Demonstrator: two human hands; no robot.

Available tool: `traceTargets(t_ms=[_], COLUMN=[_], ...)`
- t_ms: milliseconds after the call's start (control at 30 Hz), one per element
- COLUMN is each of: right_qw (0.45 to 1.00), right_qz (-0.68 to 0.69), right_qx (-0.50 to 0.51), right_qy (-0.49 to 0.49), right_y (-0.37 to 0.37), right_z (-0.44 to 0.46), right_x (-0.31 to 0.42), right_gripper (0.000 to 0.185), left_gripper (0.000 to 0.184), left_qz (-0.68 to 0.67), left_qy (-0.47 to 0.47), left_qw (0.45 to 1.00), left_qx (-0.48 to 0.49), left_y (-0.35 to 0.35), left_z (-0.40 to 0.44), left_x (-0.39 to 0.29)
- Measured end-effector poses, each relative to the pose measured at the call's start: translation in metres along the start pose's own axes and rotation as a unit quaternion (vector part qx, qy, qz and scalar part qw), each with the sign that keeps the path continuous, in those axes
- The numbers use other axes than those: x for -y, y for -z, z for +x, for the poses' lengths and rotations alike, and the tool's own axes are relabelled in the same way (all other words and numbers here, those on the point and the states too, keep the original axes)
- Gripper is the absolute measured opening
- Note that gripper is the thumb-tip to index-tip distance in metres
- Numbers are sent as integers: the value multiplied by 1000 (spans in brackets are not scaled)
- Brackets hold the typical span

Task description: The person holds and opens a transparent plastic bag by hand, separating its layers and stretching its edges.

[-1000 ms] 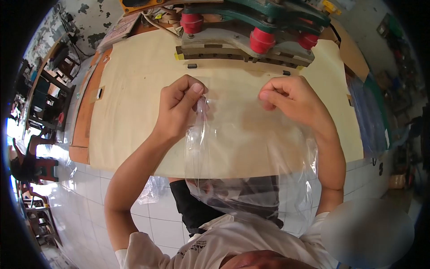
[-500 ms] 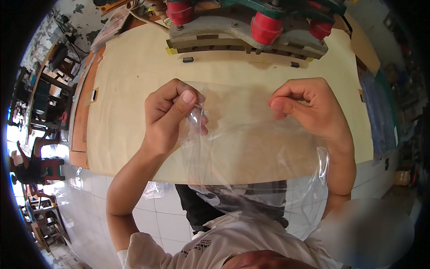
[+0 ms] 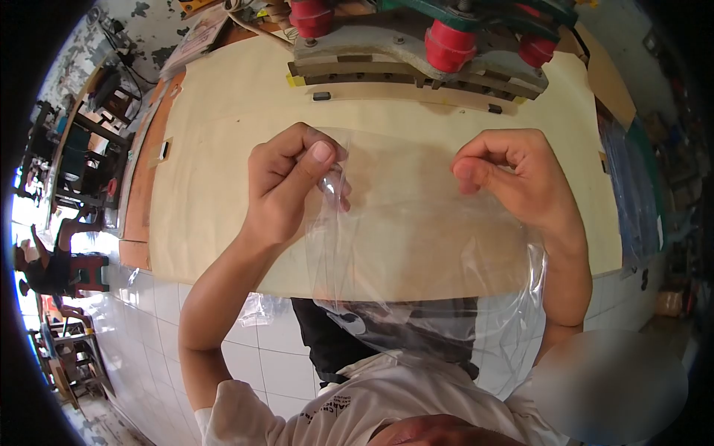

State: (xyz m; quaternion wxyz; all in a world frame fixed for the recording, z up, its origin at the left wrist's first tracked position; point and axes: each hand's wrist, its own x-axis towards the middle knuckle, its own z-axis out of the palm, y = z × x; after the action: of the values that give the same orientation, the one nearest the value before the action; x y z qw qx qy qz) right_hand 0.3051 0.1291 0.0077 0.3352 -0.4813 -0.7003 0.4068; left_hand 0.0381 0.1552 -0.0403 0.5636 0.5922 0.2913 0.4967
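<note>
A clear, soft plastic sheet (image 3: pixel 416 245) hangs between my two hands over the near edge of the table, with creases and shiny folds down its sides. My left hand (image 3: pixel 297 175) pinches its upper left part between thumb and fingers. On the other side my right hand (image 3: pixel 506 171) has thumb and fingertips pressed together at the sheet's upper right. The lower end of the plastic drapes in front of my shirt. Whether it is a single sheet or a bag, I cannot tell.
A machine head with red insulators (image 3: pixel 450 48) and a grey metal bar stands at the table's back. Pale yellow covering (image 3: pixel 216 149) spreads over the tabletop. Stacked plastic sheets (image 3: pixel 628 201) lie at the right edge. Another person (image 3: pixel 48 260) sits far left.
The view has shifted slightly, so the table and machine appear a little further right. Both hands keep their pinch, and the plastic stays almost in place.
</note>
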Motion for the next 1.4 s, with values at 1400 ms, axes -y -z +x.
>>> traceTargets(t_ms=[1400], right_qw=[974], right_qz=[35], right_qx=[-185], right_qy=[123], right_y=[17], right_z=[-86], right_x=[33], right_gripper=[14], left_gripper=[86], left_qz=[-58], left_qy=[-84], left_qw=[986], left_qx=[131], left_y=[45], left_z=[-14], left_x=[-7])
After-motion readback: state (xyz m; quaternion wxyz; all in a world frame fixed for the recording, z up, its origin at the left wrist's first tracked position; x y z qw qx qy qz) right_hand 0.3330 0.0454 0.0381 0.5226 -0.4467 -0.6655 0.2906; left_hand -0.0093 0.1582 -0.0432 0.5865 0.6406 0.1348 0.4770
